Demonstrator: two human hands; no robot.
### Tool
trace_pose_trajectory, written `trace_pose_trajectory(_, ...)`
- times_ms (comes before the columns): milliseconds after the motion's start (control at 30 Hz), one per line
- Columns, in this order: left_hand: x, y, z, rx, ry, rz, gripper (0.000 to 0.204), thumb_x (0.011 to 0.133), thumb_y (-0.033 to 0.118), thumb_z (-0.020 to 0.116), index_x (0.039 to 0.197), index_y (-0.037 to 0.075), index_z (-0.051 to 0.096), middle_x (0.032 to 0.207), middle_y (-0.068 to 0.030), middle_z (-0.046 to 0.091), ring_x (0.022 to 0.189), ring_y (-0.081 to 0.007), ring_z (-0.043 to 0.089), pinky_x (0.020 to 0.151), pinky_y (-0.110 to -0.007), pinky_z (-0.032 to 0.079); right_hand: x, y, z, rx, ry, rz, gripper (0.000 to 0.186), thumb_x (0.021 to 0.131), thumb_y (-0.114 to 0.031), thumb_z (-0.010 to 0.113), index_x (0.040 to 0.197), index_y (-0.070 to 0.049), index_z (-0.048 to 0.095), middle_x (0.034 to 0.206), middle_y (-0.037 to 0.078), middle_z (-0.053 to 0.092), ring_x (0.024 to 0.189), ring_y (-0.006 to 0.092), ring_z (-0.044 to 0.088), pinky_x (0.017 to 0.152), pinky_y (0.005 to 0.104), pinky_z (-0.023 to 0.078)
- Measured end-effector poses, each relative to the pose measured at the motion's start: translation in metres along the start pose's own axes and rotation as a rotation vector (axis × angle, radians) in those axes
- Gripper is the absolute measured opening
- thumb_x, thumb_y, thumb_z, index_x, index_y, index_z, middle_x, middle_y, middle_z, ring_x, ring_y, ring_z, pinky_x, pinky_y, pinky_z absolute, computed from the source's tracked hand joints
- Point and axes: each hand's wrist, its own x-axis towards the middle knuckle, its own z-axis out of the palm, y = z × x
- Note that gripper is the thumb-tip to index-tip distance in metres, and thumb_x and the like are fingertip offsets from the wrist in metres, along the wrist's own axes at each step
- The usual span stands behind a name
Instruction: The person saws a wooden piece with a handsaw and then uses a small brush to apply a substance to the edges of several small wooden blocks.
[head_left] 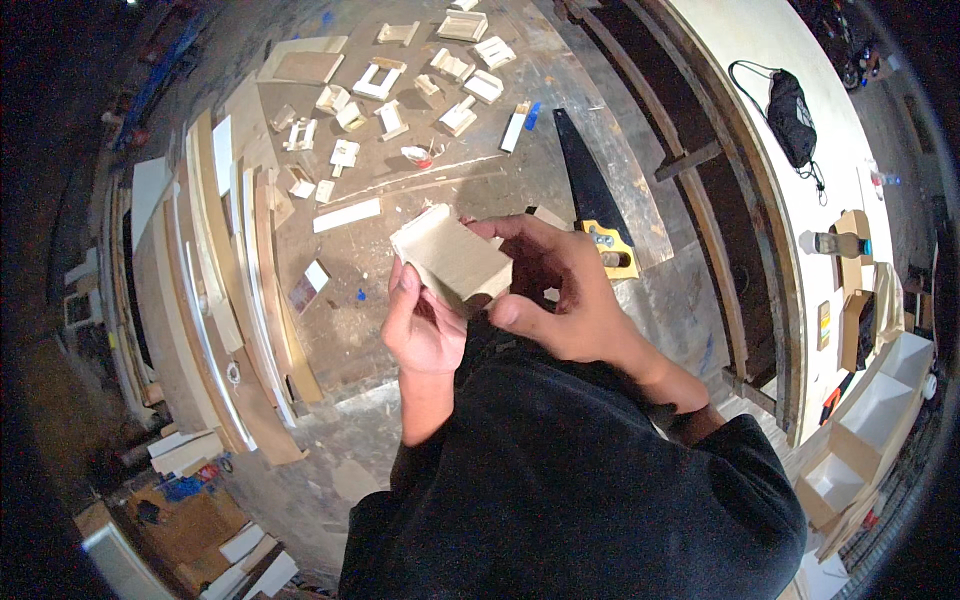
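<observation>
A small pale wooden piece with a raised edge, like a little tray or box part point(458, 258), is held up between my two hands. My left hand point(428, 325) supports it from the lower left, thumb along its side. From the right, my right hand point(565, 285) curls round its far corner, the index finger at the upper edge and the thumb by the lower corner. The underside of the piece and some fingertips are hidden. Just beyond my right hand lies a handsaw point(592, 175) with a black blade and a yellow handle.
Several small wooden assemblies point(380, 78) are spread over the far part of the brown work surface point(400, 200). Long wooden strips point(225, 270) are stacked at the left. A white table point(740, 40) with a black drawstring bag point(790, 118) and a bottle point(842, 244) stands at the right.
</observation>
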Motion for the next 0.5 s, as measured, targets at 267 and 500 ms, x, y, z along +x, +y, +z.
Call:
trace_pose_trajectory(267,0.008,0.003,-0.016,-0.454,-0.318,-0.115,0.064,0.101,0.038,0.043,0.145,-0.008,0.034,0.142,-0.0311,0.045,0.131,-0.0366,0.05,0.108,-0.046,0.043,0.013,-0.001,-0.017,0.038,-0.088,0.135,0.073,0.078,-0.04,0.083,0.132,0.001,0.056,0.108,0.006,0.061,0.08,0.0087,0.057,0.067,0.0229,0.047)
trace_pose_trajectory(500,0.005,0.007,-0.007,-0.478,-0.362,-0.106,0.065,0.101,0.038,0.044,0.144,-0.01,0.033,0.139,-0.0348,0.045,0.126,-0.0423,0.053,0.104,-0.048,0.049,0.032,-0.006,-0.017,-0.185,-0.187,-0.132,0.089,0.061,-0.028,0.095,0.138,-0.006,0.056,0.121,0.01,0.061,0.085,0.0133,0.064,0.064,0.0239,0.052)
